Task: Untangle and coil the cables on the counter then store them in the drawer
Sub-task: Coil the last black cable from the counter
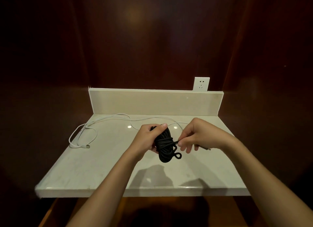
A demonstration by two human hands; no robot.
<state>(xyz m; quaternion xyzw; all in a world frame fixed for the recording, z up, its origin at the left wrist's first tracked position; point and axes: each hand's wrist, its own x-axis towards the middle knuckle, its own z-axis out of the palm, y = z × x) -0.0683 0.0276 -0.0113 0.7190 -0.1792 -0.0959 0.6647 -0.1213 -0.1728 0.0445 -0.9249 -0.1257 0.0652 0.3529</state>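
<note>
Black cable bundle (165,143) held above the counter (101,162), between both hands.
The left hand (149,138) grips the coil's far side; the right hand (194,135) pinches its loose end beside it. A white cable (83,133) lies uncoiled at the counter's back left.

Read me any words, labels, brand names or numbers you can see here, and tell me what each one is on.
None can be read.
Wall socket: only plug holes show, no lettering.
Black cable bundle, held in the left hand and pinched by the right hand: no print visible.
White cable on the counter: its plug is too small to show any marking.
</note>
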